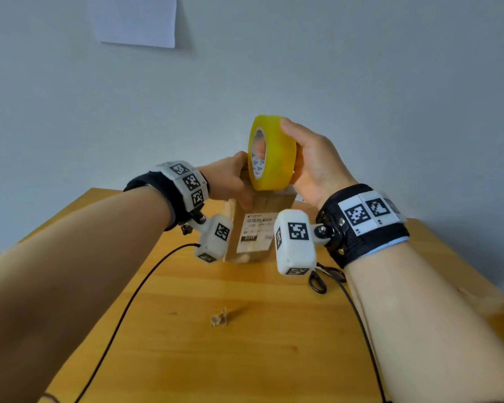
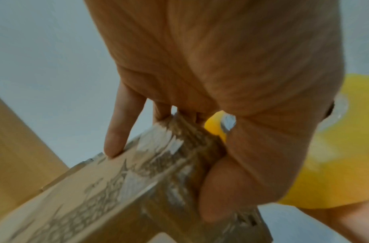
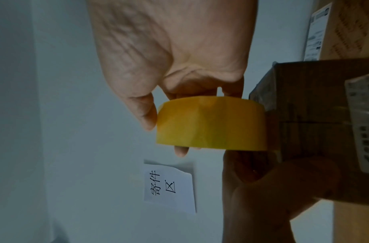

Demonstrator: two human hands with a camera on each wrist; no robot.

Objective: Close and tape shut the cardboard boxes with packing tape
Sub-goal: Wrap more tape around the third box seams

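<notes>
Gripping the tape roll in our right hand, fingers curled round it, we hold it at the box's top. Our left hand clasps the box, standing on the counter near scissors.

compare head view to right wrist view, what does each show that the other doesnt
Only the head view shows the table, the scissors, a small scrap lying on the wood, both wrist cameras and their cables.

Only the right wrist view shows the writing on the wall paper and the seam on the box end beside the tape.

Both show the right hand gripping the tape at the top of the box, the left hand holding the box, and its label.
</notes>
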